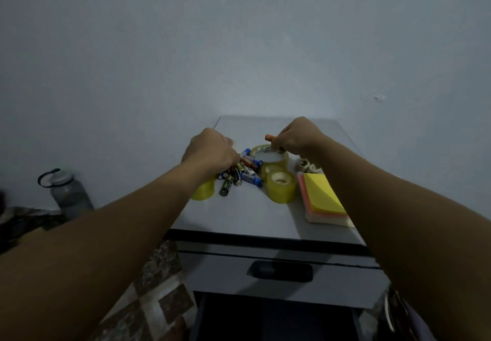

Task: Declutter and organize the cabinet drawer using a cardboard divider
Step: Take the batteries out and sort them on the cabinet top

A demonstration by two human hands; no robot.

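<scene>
Orange battery (269, 137), pinched in the grip of the right hand (295, 138) over the big tape roll (276, 158), and the left hand (212, 149), its grip curled round cells in the battery pile (240, 174), suggest sorting like with like on the cabinet top (239, 213), above the closed drawer (281, 271).

Dim, bluish, soft picture, edges bent wide.

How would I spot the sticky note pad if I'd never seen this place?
Find the grey cabinet top against the wall. Along its right edge, beside the tape rolls, lies the sticky note pad, partly under the right forearm. It alone is flat and square: yellow on top, pink and cream beneath.
</scene>
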